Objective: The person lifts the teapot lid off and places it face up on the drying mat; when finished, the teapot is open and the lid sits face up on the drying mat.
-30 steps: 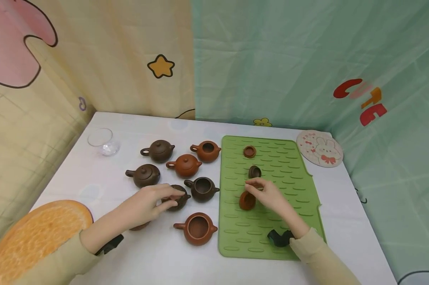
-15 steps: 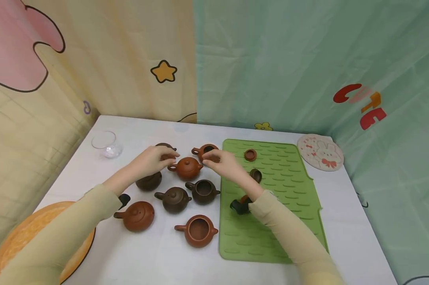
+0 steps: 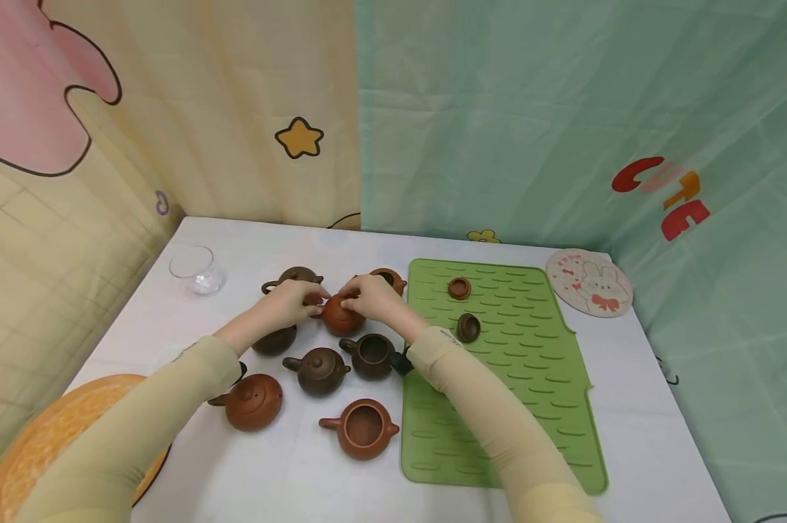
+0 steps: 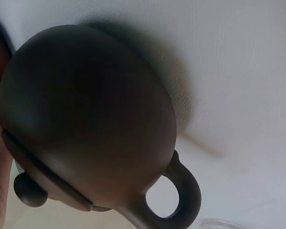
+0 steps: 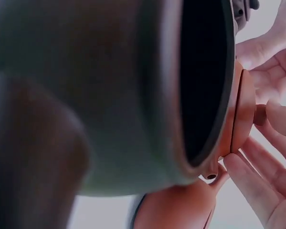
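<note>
Both hands are at a lidded red-brown clay teapot [image 3: 341,319] near the back middle of the table. My left hand [image 3: 284,302] holds it at its handle side, hiding most of the handle. The fingers of my right hand [image 3: 377,296] are on its lid [image 5: 247,112] from the spout side; in the right wrist view they are around the lid's knob [image 5: 259,114]. An open dark teapot [image 3: 374,356] sits just in front, large in the right wrist view. A dark lidded teapot [image 4: 90,109] fills much of the left wrist view, close under the left hand.
More teapots stand around: a dark lidded one [image 3: 319,370], a red-brown lidded one [image 3: 254,402], and open red-brown ones [image 3: 364,428]. Loose lids [image 3: 468,327] lie on a green mat [image 3: 518,407] at right. A clear glass [image 3: 194,263] stands at back left.
My left hand has left a dark teapot and moved up and back. My right hand has left a red-brown lid on the mat and moved left. Both now meet at the red-brown teapot.
</note>
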Tool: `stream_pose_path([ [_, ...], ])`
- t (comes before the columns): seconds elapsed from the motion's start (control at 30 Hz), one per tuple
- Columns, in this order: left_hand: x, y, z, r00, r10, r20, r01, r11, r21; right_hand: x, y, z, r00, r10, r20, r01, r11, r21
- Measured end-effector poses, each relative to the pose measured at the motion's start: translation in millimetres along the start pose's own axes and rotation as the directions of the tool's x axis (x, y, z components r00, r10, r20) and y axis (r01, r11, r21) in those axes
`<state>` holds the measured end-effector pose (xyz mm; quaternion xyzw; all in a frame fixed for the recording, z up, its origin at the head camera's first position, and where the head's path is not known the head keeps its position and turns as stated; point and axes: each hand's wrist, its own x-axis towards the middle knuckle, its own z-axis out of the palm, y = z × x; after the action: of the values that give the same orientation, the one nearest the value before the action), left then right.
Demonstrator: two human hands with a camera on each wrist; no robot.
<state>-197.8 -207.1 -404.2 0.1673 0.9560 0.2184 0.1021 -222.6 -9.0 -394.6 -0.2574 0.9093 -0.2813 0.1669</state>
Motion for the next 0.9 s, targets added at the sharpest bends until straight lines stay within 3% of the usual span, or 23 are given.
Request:
stream_pose_path([
  [0.47,4.9,-3.5,3.6,1.000,0.017,0.002,-0.017,1.000,-0.010,1.8,-8,7,0.999,0.005,-0.054,-0.012,0.993,-0.114],
  [0.57,5.4,-3.5,3.9,1.000,0.020,0.003,-0.020,1.000,-0.012,-0.1,-6,6,0.997,0.013,-0.072,-0.018,0.998,-0.067],
  [0.7,5.9,-3.7,3.4,1.000,0.003,0.010,-0.003,1.000,-0.020,-5.7,5,-1,0.992,0.044,-0.119,-0.034,0.995,0.089],
  [0.77,6.4,-4.0,3.1,1.000,-0.010,0.010,0.010,1.000,-0.021,-10.9,15,-9,0.988,0.081,-0.134,-0.050,0.974,0.222],
  [0.8,6.8,-3.7,2.9,1.000,-0.011,0.010,0.012,1.000,-0.022,-14.3,20,-14,0.986,0.103,-0.128,-0.058,0.947,0.316],
  [0.83,7.1,-3.5,2.6,1.000,-0.014,0.010,0.014,1.000,-0.023,-18.0,27,-20,0.984,0.130,-0.119,-0.072,0.912,0.403],
  [0.9,7.5,-2.9,2.0,1.000,-0.021,0.009,0.021,1.000,-0.022,-26.2,40,-32,0.980,0.182,-0.083,-0.098,0.800,0.592],
])
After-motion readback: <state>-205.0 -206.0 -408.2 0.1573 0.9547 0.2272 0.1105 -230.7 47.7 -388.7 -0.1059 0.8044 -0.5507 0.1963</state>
